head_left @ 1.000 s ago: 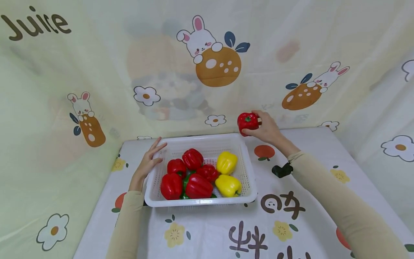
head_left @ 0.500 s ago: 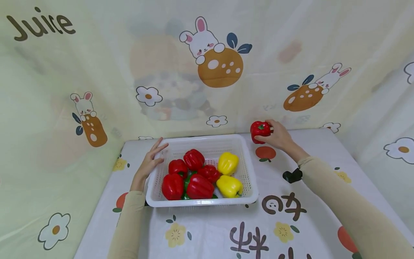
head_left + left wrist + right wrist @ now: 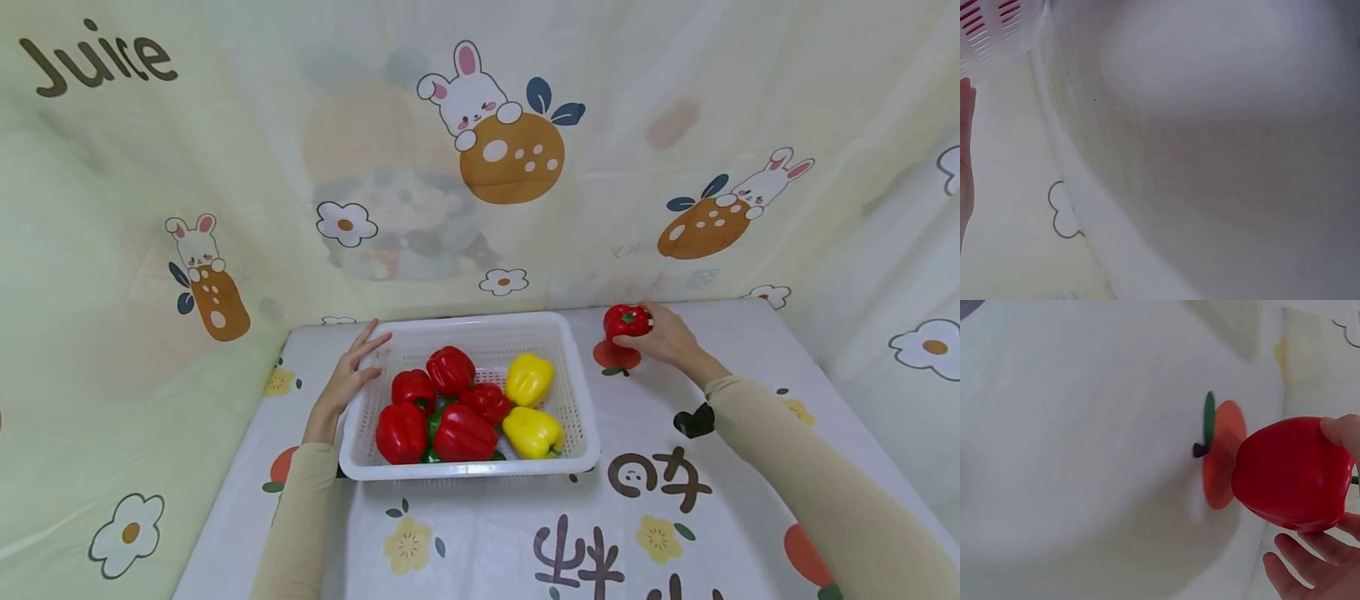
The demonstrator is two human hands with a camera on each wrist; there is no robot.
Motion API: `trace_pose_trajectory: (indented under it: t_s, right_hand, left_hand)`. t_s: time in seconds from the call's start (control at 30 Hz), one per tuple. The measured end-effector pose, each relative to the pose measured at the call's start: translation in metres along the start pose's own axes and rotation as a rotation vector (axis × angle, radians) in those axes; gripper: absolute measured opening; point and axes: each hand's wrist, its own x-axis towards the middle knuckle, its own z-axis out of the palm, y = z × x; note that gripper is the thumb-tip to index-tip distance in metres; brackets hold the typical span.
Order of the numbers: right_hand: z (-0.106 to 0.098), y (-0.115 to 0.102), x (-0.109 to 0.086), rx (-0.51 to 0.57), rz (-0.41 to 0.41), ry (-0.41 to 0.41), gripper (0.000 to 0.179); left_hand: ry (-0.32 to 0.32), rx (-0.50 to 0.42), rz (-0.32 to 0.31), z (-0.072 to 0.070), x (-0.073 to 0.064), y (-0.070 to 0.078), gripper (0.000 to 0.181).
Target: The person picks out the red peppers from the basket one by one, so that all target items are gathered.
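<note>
Red pepper (image 3: 626, 322) sits in our right hand (image 3: 667, 337), fingers curled round it, low over table (image 3: 735, 350) just right of basket (image 3: 577, 392). Left hand (image 3: 345, 379) rests flat-fingered on basket's left rim, farther off.

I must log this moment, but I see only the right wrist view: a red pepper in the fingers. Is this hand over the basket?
Observer: No. The right hand holds the red pepper beyond the white basket, over the printed tablecloth.
Operator: What is inside the basket?
Observer: Several red peppers and two yellow peppers.
Operator: And the other hand?
Observer: The left hand rests on the basket's left rim, fingers straight.
</note>
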Motion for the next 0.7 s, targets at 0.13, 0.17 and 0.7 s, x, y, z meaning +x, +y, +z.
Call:
trace_pose_trajectory:
  t_s: [0.13,0.17,0.7]
  right_hand:
    - [0.0025,0.0073,0.0017,-0.022,0.002,-0.016,0.092]
    - [0.0029,0.0086,0.0018,-0.024,0.005,-0.018,0.092]
    - [0.0004,0.0110,-0.0002,0.005,0.029,-0.019,0.094]
  left_hand:
    - [-0.003,-0.004,0.001,-0.0002,0.0008,-0.0009,0.052]
    - [-0.004,-0.004,-0.001,-0.0003,0.0008,-0.0013,0.052]
    - [-0.004,0.008,-0.033,-0.0002,-0.0004,0.0022,0.052]
